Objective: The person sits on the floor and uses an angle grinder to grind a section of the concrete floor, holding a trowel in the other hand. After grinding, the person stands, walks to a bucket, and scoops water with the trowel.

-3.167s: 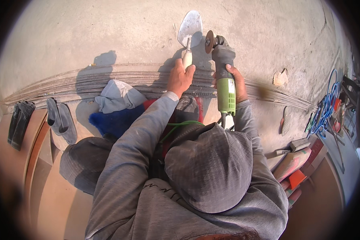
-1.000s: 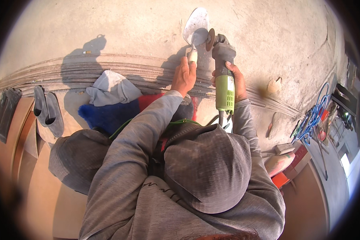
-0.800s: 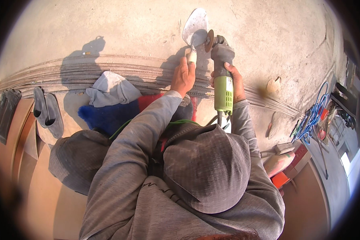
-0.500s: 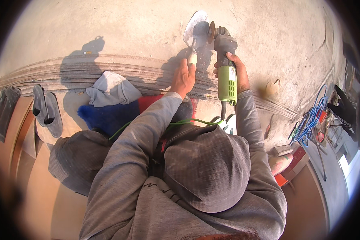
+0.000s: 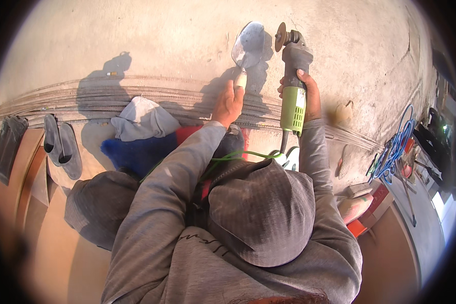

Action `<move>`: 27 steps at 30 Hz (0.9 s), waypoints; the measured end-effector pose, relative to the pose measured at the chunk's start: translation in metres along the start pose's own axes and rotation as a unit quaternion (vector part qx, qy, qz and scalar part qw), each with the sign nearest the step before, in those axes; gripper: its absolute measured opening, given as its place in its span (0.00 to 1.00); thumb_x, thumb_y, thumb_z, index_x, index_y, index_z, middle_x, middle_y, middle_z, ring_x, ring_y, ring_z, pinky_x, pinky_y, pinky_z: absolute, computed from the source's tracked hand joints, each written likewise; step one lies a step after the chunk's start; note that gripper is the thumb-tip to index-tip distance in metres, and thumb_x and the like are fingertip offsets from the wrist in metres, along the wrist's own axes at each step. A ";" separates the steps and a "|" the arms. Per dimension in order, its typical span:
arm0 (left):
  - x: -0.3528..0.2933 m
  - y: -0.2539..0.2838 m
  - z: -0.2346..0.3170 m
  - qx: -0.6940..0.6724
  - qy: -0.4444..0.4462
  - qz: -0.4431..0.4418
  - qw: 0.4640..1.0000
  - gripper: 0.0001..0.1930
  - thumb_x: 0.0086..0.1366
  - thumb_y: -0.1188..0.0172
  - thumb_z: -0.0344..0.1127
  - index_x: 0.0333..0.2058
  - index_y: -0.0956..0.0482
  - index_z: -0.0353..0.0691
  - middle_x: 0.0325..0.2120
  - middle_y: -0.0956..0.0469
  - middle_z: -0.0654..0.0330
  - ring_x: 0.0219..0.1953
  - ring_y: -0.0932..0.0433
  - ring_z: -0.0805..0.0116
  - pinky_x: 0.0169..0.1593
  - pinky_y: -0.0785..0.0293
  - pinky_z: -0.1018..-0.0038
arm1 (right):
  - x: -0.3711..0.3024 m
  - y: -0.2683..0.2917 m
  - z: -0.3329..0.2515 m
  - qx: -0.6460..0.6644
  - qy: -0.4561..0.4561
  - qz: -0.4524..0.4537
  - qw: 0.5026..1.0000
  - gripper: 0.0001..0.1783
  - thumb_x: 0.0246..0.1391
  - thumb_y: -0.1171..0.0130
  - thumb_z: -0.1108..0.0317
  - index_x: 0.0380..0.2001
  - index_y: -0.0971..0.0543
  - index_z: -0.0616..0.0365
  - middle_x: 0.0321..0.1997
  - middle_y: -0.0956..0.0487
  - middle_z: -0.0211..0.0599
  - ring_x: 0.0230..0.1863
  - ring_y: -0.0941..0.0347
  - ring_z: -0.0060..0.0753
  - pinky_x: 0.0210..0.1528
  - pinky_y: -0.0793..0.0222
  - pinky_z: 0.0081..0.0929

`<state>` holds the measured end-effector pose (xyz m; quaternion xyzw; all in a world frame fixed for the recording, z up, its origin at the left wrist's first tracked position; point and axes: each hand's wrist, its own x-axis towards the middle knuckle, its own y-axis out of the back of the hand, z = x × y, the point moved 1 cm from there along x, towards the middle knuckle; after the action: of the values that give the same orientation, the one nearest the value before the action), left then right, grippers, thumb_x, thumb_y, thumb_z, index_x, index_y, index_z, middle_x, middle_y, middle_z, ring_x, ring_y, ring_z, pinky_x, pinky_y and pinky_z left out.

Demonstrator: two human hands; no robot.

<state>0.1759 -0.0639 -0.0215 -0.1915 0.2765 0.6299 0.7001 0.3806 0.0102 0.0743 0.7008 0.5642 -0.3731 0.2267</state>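
My left hand (image 5: 229, 105) is closed round the light handle of a trowel (image 5: 248, 43), its pale metal blade pointing away from me above the concrete floor. In my right hand (image 5: 312, 96) is a green and black angle grinder (image 5: 293, 107), gripped round its dark neck and upper body. The grinder's thin brown disc (image 5: 280, 37) stands a short gap to the right of the trowel blade, not touching it. A green cord (image 5: 243, 152) runs left across my lap; a dark lead leaves the grinder's lower end.
Long thin metal rods (image 5: 50, 95) lie across the floor under my hands. To the left are a grey cloth (image 5: 144, 119), a blue and red fuzzy piece (image 5: 124, 154) and grey shoes (image 5: 70, 149). Coiled blue cable (image 5: 390, 152) and a sack (image 5: 353, 207) lie right.
The grinder has moved right and its disc has come away from the trowel blade. My left hand and the trowel have shifted slightly toward me.
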 end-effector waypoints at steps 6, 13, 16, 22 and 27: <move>-0.009 0.005 0.035 -0.168 0.076 -0.048 0.982 0.19 0.72 0.56 0.48 0.41 0.34 0.35 0.22 0.27 0.57 0.11 0.30 0.70 0.12 0.34 0.72 | -0.035 0.028 0.027 -0.226 0.089 0.043 0.969 0.34 0.48 0.32 0.56 0.52 0.29 0.72 0.37 0.21 0.42 0.35 0.24 0.29 0.40 0.27 0.27; -0.001 0.021 0.034 -0.139 0.079 -0.070 0.985 0.20 0.72 0.56 0.50 0.41 0.34 0.35 0.21 0.27 0.57 0.11 0.29 0.69 0.12 0.34 0.71 | -0.048 0.027 0.049 -0.510 0.206 0.083 0.831 0.47 0.45 0.31 0.50 0.59 0.37 0.75 0.44 0.22 0.70 0.47 0.22 0.66 0.50 0.26 0.48; -0.003 0.029 0.041 -0.096 0.070 -0.065 0.991 0.22 0.71 0.56 0.51 0.43 0.34 0.34 0.22 0.26 0.56 0.12 0.28 0.68 0.13 0.33 0.71 | -0.045 0.022 0.053 -0.545 0.262 0.063 0.794 0.49 0.46 0.32 0.50 0.61 0.39 0.75 0.47 0.23 0.70 0.47 0.22 0.66 0.50 0.26 0.48; -0.004 0.046 0.056 -0.002 0.069 -0.068 0.995 0.24 0.69 0.55 0.50 0.47 0.31 0.32 0.23 0.24 0.54 0.13 0.27 0.67 0.14 0.30 0.69 | -0.038 0.009 0.063 -0.592 0.275 0.075 0.754 0.46 0.46 0.32 0.54 0.61 0.40 0.73 0.49 0.25 0.68 0.46 0.23 0.66 0.49 0.25 0.50; -0.002 0.082 0.028 0.063 0.035 -0.183 0.981 0.15 0.66 0.44 0.42 0.42 0.28 0.35 0.19 0.27 0.59 0.10 0.31 0.72 0.12 0.34 0.72 | -0.022 0.018 0.040 -0.560 0.218 0.176 0.779 0.44 0.46 0.32 0.52 0.58 0.37 0.70 0.46 0.23 0.66 0.44 0.22 0.65 0.48 0.25 0.49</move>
<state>0.0984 -0.0370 0.0076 -0.2161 0.2998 0.4656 0.8042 0.3852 -0.0373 0.0647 0.6001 0.5746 0.2181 0.5120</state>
